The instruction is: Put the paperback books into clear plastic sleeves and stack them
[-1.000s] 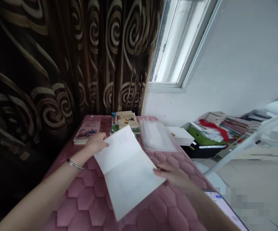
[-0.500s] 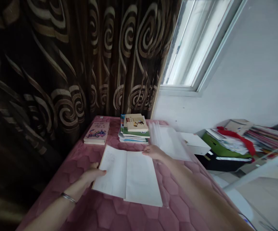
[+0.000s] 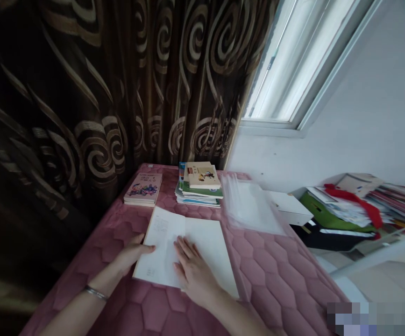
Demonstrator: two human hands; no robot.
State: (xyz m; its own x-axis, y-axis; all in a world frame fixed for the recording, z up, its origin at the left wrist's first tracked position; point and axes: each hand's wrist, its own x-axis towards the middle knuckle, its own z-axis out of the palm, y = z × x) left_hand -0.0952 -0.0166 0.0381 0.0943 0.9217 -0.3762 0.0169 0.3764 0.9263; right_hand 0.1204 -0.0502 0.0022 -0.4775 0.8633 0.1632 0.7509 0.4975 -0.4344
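An opened white book (image 3: 205, 242) lies flat on the pink quilted table (image 3: 279, 275). My right hand (image 3: 193, 273) rests palm down on its middle fold, fingers stretched out flat. My left hand (image 3: 132, 254), with a bracelet on the wrist, touches the book's left edge; its thumb lies on the page and the other fingers are tucked beneath. A clear plastic sleeve seems to lie under the book along its right side.
A pink book (image 3: 143, 189) and a stack of books (image 3: 198, 189) lie at the table's far edge. Clear plastic sleeves (image 3: 249, 207) lie to the right. A dark patterned curtain (image 3: 83, 93) hangs behind. Boxes and magazines (image 3: 345, 205) clutter the floor at right.
The book has gone from held up and tilted to lying flat on the table. My right hand moved from the book's far right corner onto its middle fold.
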